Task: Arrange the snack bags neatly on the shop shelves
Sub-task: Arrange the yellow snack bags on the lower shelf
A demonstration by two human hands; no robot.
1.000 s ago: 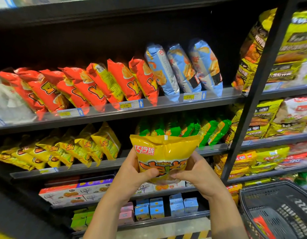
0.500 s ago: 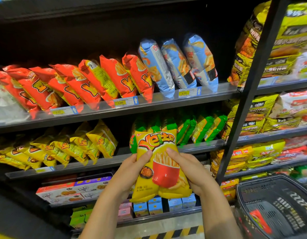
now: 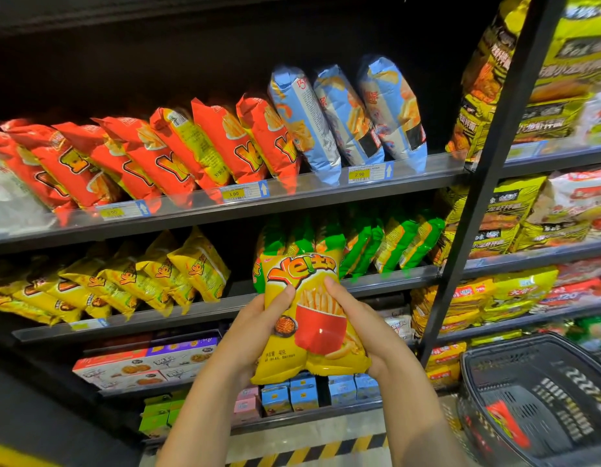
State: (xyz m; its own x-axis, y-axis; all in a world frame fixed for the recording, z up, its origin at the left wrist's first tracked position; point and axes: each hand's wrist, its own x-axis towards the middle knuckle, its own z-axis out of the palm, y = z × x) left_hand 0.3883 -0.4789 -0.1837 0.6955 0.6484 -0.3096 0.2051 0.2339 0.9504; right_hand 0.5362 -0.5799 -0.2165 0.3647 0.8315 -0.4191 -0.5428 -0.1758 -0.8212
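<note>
I hold a yellow snack bag [image 3: 311, 318] printed with a red cup of fries upright, its front facing me, just before the middle shelf [image 3: 225, 308]. My left hand [image 3: 258, 326] grips its left edge with the thumb on the front. My right hand [image 3: 363, 326] grips the right edge the same way. On that shelf a row of matching yellow bags [image 3: 123, 281] leans at the left and green bags [image 3: 376, 244] stand at the right, directly behind the held bag. Between those two rows lies a dark gap.
The shelf above carries leaning red bags [image 3: 164, 160] and three blue bags [image 3: 353, 112]. Boxes [image 3: 140, 362] and small cartons sit on the lower shelves. A black post [image 3: 478, 183] separates a bay of noodle packs at the right. A black basket [image 3: 542, 392] stands low right.
The bag has turned from top edge towards me to upright with its front facing me. Both hands shifted their grip to its sides, and the bag sits slightly nearer the shelf.
</note>
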